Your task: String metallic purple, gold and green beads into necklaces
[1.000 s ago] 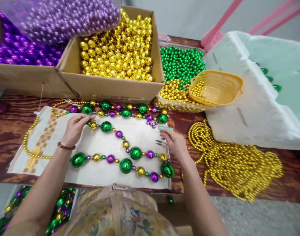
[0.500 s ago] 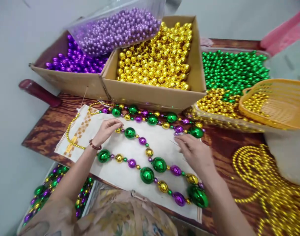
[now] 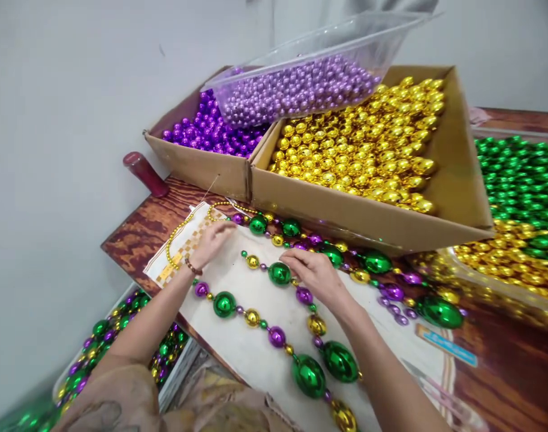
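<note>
A strand of green, gold and purple beads [image 3: 276, 337] lies in a loop on the white cloth [image 3: 247, 384], with large green beads among smaller ones. One end, tipped by a small green bead [image 3: 244, 254], rests between my hands. My left hand [image 3: 214, 243], wearing a dark beaded bracelet, hovers left of that end, its fingertips close together near the back strand [image 3: 258, 225]. My right hand [image 3: 316, 273] is beside a large green bead [image 3: 279, 273], thumb and fingers pinched. What either pinch holds, if anything, is too fine to make out.
Behind stand cardboard boxes of purple [image 3: 202, 129] and gold beads [image 3: 341, 162], a clear tub of lilac beads [image 3: 296, 90] tilted across them. Green beads [image 3: 521, 186] sit at right. A dark red handle-like object [image 3: 145, 174] stands left. Finished-looking strands [image 3: 98, 342] fill a bin below.
The view has turned left, so things sit further right. My right hand has come left, close to my left hand. My left fingers have come away from the strand's end.
</note>
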`<state>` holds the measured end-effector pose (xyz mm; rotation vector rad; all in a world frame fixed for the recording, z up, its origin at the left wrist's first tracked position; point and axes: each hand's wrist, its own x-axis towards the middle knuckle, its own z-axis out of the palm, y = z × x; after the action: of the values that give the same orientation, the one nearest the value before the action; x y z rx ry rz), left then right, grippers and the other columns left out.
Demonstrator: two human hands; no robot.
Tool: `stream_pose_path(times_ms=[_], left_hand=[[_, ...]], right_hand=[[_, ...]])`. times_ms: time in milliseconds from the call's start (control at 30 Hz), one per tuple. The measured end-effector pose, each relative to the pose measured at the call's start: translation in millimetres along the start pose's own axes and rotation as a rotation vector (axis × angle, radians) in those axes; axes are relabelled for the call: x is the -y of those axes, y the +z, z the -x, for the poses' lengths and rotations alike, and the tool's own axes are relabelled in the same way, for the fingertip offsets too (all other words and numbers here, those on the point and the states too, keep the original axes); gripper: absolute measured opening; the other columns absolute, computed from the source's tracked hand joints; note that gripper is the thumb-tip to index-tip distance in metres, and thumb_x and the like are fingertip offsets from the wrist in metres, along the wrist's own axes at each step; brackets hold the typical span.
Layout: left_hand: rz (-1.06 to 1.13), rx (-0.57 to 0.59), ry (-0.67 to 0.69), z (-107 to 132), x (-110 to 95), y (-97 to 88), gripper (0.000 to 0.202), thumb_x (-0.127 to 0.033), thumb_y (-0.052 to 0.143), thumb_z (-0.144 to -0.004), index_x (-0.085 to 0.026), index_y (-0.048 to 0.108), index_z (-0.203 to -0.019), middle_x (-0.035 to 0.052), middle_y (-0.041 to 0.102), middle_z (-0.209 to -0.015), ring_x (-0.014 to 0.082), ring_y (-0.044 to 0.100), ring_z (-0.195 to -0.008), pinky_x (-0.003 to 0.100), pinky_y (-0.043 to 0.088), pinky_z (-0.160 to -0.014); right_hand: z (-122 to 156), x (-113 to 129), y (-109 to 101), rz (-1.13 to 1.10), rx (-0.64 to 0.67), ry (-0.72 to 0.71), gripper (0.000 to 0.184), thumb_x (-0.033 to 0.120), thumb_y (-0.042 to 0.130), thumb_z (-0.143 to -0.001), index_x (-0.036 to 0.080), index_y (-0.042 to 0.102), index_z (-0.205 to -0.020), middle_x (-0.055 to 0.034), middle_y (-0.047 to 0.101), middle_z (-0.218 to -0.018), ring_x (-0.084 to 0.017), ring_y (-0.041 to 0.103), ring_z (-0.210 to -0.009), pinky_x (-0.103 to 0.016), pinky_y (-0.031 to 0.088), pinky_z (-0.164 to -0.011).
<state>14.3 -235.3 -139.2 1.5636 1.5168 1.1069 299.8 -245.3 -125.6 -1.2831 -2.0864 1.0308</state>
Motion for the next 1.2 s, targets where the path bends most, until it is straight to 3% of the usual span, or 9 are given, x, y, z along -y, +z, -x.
stream_pose_path(times_ms=[100,200,333,533,667,767,833,967,1200], left_hand=[[-0.073,-0.342,-0.03,-33,20,-35.7,0.024,-0.017,0.062,-0.085,-0.011,0.065,-0.109,0.0104,0.066,-0.12,0.0192,0.055,-0.115,0.03,0.037,-0.099],[-0.072,-0.347,-0.103,-49,32,-60.3,0.024,-0.011,0.065,-0.081,-0.009,0.064,-0.105,0.0069,0.07,-0.1,0.0164,0.059,-0.097,0.029,0.039,-0.09],[-0.046,-0.333,-0.17,-25,35,-65.6,0.005,-0.015,0.064,-0.082,-0.011,0.066,-0.083,-0.0009,0.065,-0.069,0.0113,0.056,-0.069,0.026,0.04,-0.073],[0.084,-0.333,-0.163,46,-12,-35.3,0.016,-0.031,0.063,-0.083,-0.016,0.065,-0.079,-0.0043,0.053,-0.06,0.0079,0.039,-0.049,0.024,0.03,-0.049],[0.19,-0.126,-0.135,94,-74,3.1,0.021,-0.039,0.067,-0.081,-0.018,0.07,-0.079,-0.0014,0.054,-0.06,0.0099,0.042,-0.052,0.024,0.032,-0.049],[0.204,0.058,-0.15,123,-97,32.9,0.023,-0.04,0.067,-0.082,-0.019,0.074,-0.081,0.0018,0.061,-0.063,0.0121,0.047,-0.054,0.026,0.036,-0.05],[0.215,0.072,-0.164,131,-93,48.8,0.023,-0.04,0.067,-0.082,-0.019,0.076,-0.083,0.0034,0.066,-0.068,0.0132,0.05,-0.056,0.026,0.037,-0.051],[0.272,-0.111,-0.208,121,-64,66.3,0.024,-0.042,0.07,-0.078,-0.019,0.077,-0.083,0.0034,0.069,-0.071,0.0133,0.051,-0.059,0.025,0.038,-0.052],[0.404,-0.146,-0.329,90,-44,74.5,0.033,-0.043,0.074,-0.071,-0.016,0.077,-0.09,-0.005,0.047,-0.05,0.0056,0.029,-0.043,0.022,0.019,-0.042]], right_hand=[[-1,11,3,0.067,-0.011,-0.087,0.03,0.035,0.047,-0.095,0.023,0.072,-0.084,-0.0022,0.074,-0.075,-0.019,0.068,-0.067,-0.026,0.044,-0.061],[-3,22,7,0.182,-0.034,-0.136,0.03,0.033,0.046,-0.097,0.024,0.072,-0.086,-0.0028,0.077,-0.085,-0.019,0.071,-0.075,-0.025,0.045,-0.065],[2,29,2,0.376,-0.13,-0.133,0.029,0.032,0.047,-0.099,0.025,0.074,-0.094,-0.0035,0.079,-0.092,-0.02,0.073,-0.082,-0.025,0.045,-0.066],[12,41,-2,0.447,-0.191,-0.171,0.029,0.031,0.046,-0.1,0.024,0.074,-0.096,-0.0028,0.079,-0.095,-0.02,0.073,-0.085,-0.024,0.045,-0.067],[19,51,-5,0.357,-0.2,-0.201,0.027,0.029,0.048,-0.099,0.024,0.074,-0.096,-0.0027,0.079,-0.098,-0.02,0.073,-0.088,-0.026,0.048,-0.072],[25,56,-16,0.239,-0.197,-0.263,0.025,0.028,0.05,-0.096,0.023,0.074,-0.093,-0.0038,0.078,-0.097,-0.02,0.072,-0.087,-0.026,0.048,-0.074],[27,59,-24,0.161,-0.173,-0.298,0.024,0.027,0.052,-0.095,0.022,0.074,-0.089,-0.004,0.077,-0.091,-0.019,0.071,-0.081,-0.026,0.047,-0.071],[21,66,-34,0.038,-0.078,-0.347,0.022,0.025,0.053,-0.092,0.019,0.073,-0.084,-0.0019,0.073,-0.078,-0.015,0.066,-0.069,-0.023,0.041,-0.064],[-19,73,-18,0.049,0.139,-0.34,0.018,0.015,0.056,-0.086,0.018,0.071,-0.076,0.003,0.067,-0.067,-0.01,0.06,-0.062,-0.02,0.031,-0.059]])
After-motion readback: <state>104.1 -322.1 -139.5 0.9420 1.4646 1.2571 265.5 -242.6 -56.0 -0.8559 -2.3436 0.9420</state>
